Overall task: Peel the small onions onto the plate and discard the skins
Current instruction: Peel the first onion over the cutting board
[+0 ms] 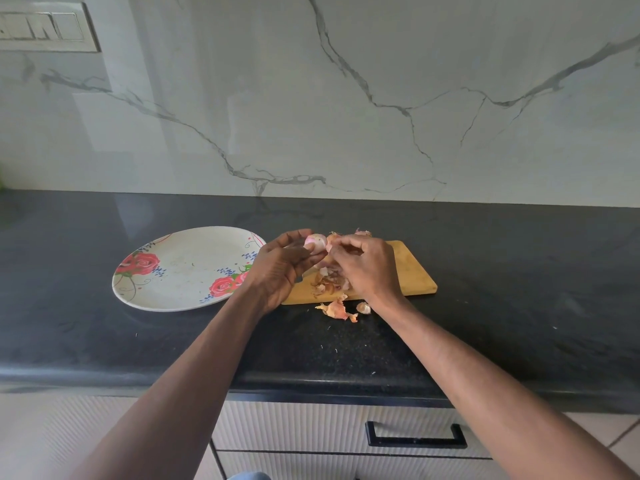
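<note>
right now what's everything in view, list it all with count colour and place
small onion: one, pale pink, held above the board's left end
cutting board: one, light wood, on the countertop right of the plate
plate: one, white with red roses, on the countertop left of the board, no onions on it
onion skins: a pile, brown and orange, on the board under the hands
fallen skins: a few, orange and pale, on the countertop just in front of the board
countertop: one, black
backsplash: white marble with grey veins
switch panel: one, white, upper left wall
drawer handle: one, black, below the counter
left hand: grips the onion
right hand: fingers pinching at the onion's skin
</note>
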